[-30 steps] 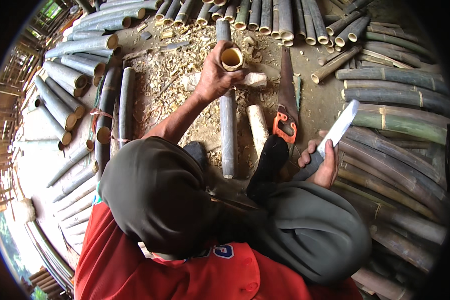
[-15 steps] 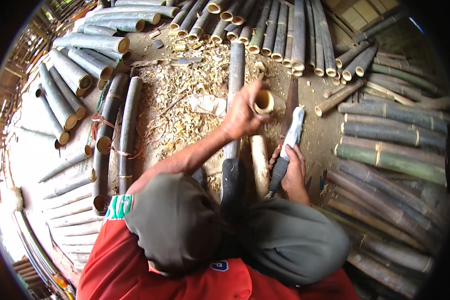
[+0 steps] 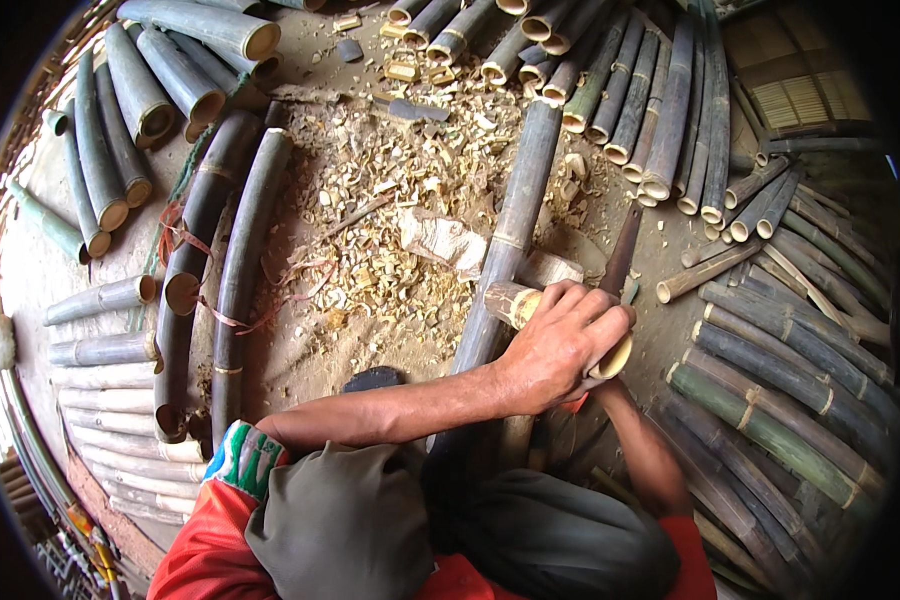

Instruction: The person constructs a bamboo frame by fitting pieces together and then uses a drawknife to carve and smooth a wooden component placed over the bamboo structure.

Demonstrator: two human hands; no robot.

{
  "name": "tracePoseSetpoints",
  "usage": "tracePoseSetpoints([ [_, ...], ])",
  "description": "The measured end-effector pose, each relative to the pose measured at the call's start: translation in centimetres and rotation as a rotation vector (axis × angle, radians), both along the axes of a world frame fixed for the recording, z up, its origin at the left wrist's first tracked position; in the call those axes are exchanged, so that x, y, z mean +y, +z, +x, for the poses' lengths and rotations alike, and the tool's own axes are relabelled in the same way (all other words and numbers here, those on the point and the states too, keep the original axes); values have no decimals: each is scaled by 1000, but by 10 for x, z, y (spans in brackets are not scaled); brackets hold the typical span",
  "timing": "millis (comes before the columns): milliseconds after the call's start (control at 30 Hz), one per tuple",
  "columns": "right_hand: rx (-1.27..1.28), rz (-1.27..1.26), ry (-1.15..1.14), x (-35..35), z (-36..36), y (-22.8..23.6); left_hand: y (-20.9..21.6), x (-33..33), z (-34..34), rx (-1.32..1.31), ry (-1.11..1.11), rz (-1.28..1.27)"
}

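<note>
My left hand (image 3: pixel 567 345) is closed around a short bamboo piece (image 3: pixel 511 304), its fingers over the top. The piece slants above a long bamboo pole (image 3: pixel 520 210), with one hollow end showing to the right of my knuckles. My right forearm (image 3: pixel 642 440) reaches up from the lower right. Its hand is almost wholly hidden behind my left hand and the piece, so its fingers and anything in them do not show. A bit of red shows just below my left hand. Beyond both hands lies a saw blade (image 3: pixel 624 245).
Pale bamboo chips (image 3: pixel 360 260) cover the ground around a rough wooden block (image 3: pixel 442 242). Cut bamboo lengths (image 3: pixel 660 130) are stacked at the far side, more bamboo (image 3: pixel 770 400) at right. Two dark poles (image 3: pixel 250 270) lie at left. A flat dark blade (image 3: pixel 417 110) lies among the chips.
My left hand has come nearer and rightward with the bamboo piece, tipping it over. My right hand, which held a dark-handled knife, has gone behind it; the knife no longer shows. The view has shifted.
</note>
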State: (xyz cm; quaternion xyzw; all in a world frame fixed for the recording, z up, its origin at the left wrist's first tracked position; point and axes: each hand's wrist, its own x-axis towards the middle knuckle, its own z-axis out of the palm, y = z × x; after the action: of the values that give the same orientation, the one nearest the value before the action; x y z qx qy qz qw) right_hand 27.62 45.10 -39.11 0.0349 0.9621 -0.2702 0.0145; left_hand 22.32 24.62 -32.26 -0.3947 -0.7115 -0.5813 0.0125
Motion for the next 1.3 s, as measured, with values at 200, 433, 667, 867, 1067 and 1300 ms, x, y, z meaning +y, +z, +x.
tracePoseSetpoints([
  [200,29,145,99,-1,-1,-10,0,3,-2,-53,-9,82],
  [433,30,317,270,16,-2,6,0,3,-2,-41,-34,14],
  [667,-259,569,490,42,17,46,-2,1,-4,-15,-8,-7],
  [867,25,270,345,22,58,9,-5,7,-5,-8,-55,-57],
  [1067,-328,-163,-180,54,82,7,-7,-70,-153,-359,203,-247],
  [1300,30,-1220,-628,-52,64,30,-70,-40,-31,-207,-175,-445],
])
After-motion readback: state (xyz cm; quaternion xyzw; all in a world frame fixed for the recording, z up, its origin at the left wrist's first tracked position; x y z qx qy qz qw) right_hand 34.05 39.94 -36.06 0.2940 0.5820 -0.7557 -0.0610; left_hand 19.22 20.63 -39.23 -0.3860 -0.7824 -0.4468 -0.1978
